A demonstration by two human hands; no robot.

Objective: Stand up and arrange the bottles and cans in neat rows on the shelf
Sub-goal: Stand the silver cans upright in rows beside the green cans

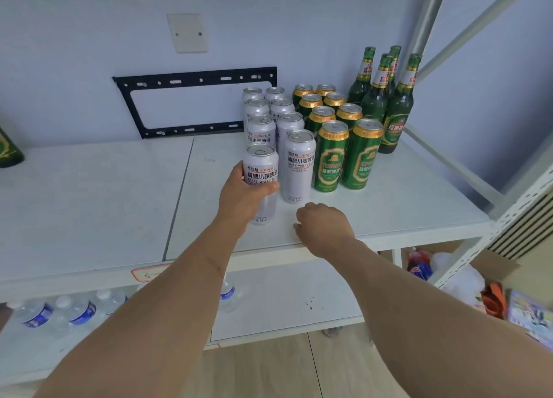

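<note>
My left hand [242,192] grips an upright white can [261,170] at the front of the left white row on the shelf [89,206]. Behind and beside it stand several white cans [299,164] in two rows. To their right, several green cans [332,155] stand in two rows. Several green glass bottles [395,110] stand upright at the back right. My right hand [324,227] hovers near the shelf's front edge with its fingers curled and nothing in them.
A dark green bottle [9,149] shows at the far left edge. A black metal bracket [194,80] hangs on the wall behind. Water bottles [59,311] lie on the lower shelf. Bags and a cardboard box [490,266] sit lower right, beyond the shelf's frame post [490,233].
</note>
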